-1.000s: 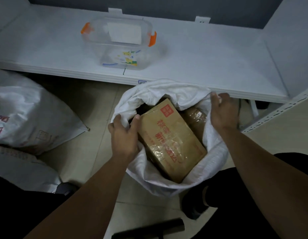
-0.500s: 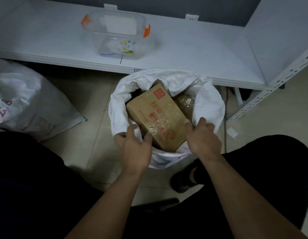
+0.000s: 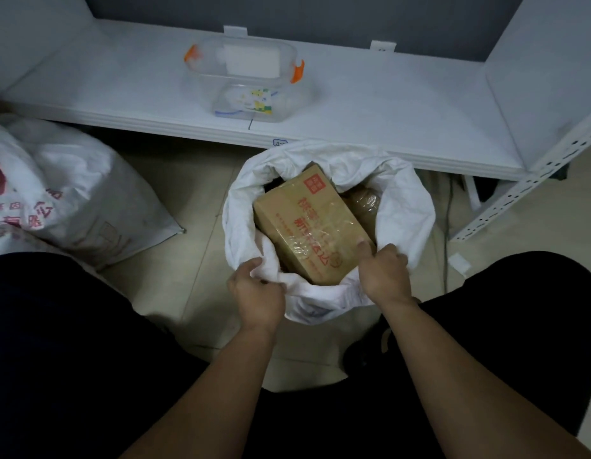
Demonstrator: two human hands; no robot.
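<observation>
A white woven sack (image 3: 406,207) stands open on the tiled floor in front of a low white shelf. Inside it lies a brown cardboard box (image 3: 310,223) with red print and clear tape, tilted, with a second brown taped parcel (image 3: 365,202) behind it to the right. My left hand (image 3: 257,289) grips the sack's rolled rim at its near left side. My right hand (image 3: 382,271) grips the near right rim, thumb resting on the box's near corner.
A clear plastic container (image 3: 244,77) with orange clips sits on the white shelf (image 3: 403,107). A full white sack (image 3: 65,193) with red print lies on the floor at the left. A perforated shelf upright (image 3: 526,190) slants at the right. My dark-trousered legs flank the sack.
Both hands moved from the sack's sides to its near rim. The right hand came from the far right edge down to the box's near corner. The view shifted back slightly.
</observation>
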